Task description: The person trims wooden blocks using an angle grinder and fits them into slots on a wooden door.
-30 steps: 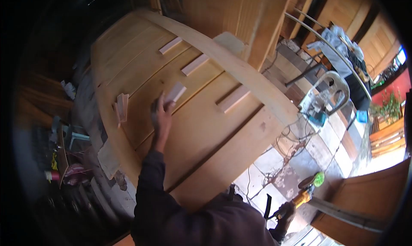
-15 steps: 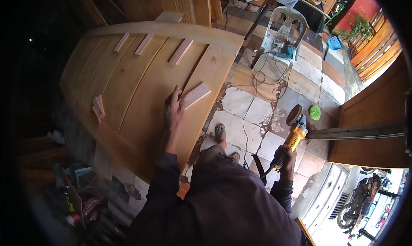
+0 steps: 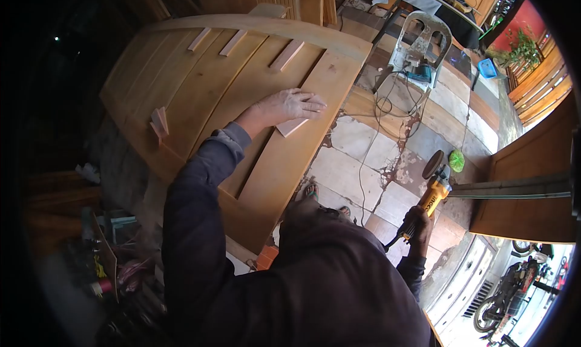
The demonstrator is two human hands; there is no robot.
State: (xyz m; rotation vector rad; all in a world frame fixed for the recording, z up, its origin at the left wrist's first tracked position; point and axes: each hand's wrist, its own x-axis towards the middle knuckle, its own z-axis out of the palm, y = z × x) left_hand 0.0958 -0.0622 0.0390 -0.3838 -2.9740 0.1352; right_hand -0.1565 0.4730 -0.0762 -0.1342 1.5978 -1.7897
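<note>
My left hand (image 3: 292, 107) lies palm down over a pale wood block (image 3: 292, 127) on the right part of a large wooden door panel (image 3: 279, 156); its fingers are together and cover most of the block. In my right hand (image 3: 417, 223) is a yellow angle grinder (image 3: 433, 197), held by its body beyond the panel's right side, with its round disc (image 3: 433, 164) pointing up and away. More pale wood strips, one of them here (image 3: 287, 55), lie along the panel's far side. A few small pieces (image 3: 160, 123) stand bunched near its left edge.
Beyond the panel, a plastic chair (image 3: 445, 35) carries a teal power tool (image 3: 419, 73), its cord trailing over the tiled floor (image 3: 345, 165). A green object (image 3: 456, 160) is near the disc. At right are a wooden panel (image 3: 526, 177) and a motorcycle (image 3: 511, 292).
My left hand has turned from holding the block's end to lying over it, and the block has shifted on the panel. The grinder stays in my right hand. The view has also shifted.
</note>
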